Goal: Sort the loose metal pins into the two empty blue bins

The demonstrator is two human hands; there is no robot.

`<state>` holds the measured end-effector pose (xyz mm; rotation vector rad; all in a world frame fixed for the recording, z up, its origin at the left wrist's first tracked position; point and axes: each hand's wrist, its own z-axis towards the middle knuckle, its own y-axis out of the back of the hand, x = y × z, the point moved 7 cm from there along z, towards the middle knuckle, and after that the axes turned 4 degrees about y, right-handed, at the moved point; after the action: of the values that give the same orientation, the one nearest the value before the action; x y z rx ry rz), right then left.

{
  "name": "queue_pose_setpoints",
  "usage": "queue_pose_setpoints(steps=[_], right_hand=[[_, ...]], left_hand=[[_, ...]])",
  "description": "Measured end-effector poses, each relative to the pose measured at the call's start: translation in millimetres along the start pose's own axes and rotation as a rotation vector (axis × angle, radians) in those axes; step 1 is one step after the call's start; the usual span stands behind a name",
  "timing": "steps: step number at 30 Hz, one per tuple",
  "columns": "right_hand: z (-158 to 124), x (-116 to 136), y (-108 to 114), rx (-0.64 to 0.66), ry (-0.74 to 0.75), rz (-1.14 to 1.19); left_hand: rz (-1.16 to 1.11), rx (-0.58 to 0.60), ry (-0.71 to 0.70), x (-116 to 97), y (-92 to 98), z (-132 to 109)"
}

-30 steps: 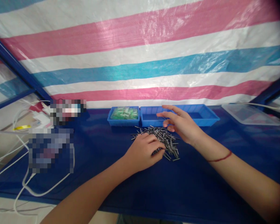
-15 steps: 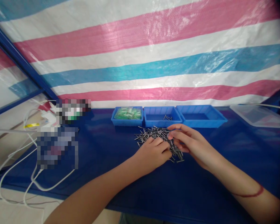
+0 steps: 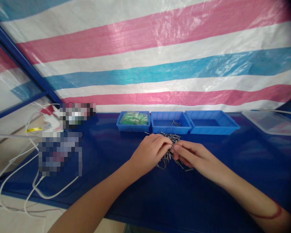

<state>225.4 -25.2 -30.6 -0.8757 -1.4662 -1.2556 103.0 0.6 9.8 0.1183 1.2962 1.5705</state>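
Observation:
A loose pile of dark metal screws (image 3: 168, 159) lies on the blue tabletop under both hands, partly covered by them. Over its left side, my left hand (image 3: 150, 151) is closed in a pinch, thumb and fingers pointing right. My right hand (image 3: 195, 154) comes in from the other side, also pinching, its fingertips meeting those of the left. A small metallic piece, seemingly a screw, shows between the fingertips; most of it is hidden. Behind the pile, the middle blue bin (image 3: 171, 130) holds a few screws (image 3: 176, 123).
The left blue bin (image 3: 133, 128) contains green and whitish plastic pieces (image 3: 134, 118). A third blue bin (image 3: 212, 131) stands to the right, beside a translucent lid (image 3: 269, 124). White cables (image 3: 50, 195) and blurred-out items are at the left. Striped sheeting (image 3: 160, 71) hangs behind.
My left hand has lifted and turned from reaching into the pile to a pinch. My right hand has come slightly lower, and the fingertips of both hands now meet.

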Motion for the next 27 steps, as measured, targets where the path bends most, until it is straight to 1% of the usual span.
queue_pose_setpoints(steps=[4,6,8,11,15,17,20,23,25,27], right_hand=[[-1,-2,-4,0.019,-0.027,0.094],[-1,-2,-4,0.005,-0.011,0.109],[-2,-3,-4,-0.014,0.005,0.12],[-3,-5,-5,-0.034,-0.019,0.165],[-4,-6,-6,-0.055,-0.048,0.232],[-4,-5,0,-0.125,-0.028,0.254],[-6,-1,10,-0.245,0.04,0.259],[-10,9,16,-0.337,0.158,0.17],[-15,17,18,-0.376,0.243,0.036],[-17,22,18,-0.378,0.299,-0.105]], left_hand=[[-0.264,-0.047,0.187,10,0.3,-1],[-0.351,-0.028,0.261,14,-2.8,-1],[-0.397,-0.002,0.283,14,-4.5,-1],[-0.408,-0.016,0.263,12,-1.0,-1],[-0.362,-0.046,0.187,7,2.9,-1],[-0.333,-0.053,0.157,8,2.3,-1],[-0.305,-0.048,0.126,9,-1.6,-1],[-0.306,-0.016,0.092,8,-6.7,-1],[-0.318,0.046,0.038,3,-10.9,-1],[-0.321,0.117,-0.025,-3,-14.0,-2]])
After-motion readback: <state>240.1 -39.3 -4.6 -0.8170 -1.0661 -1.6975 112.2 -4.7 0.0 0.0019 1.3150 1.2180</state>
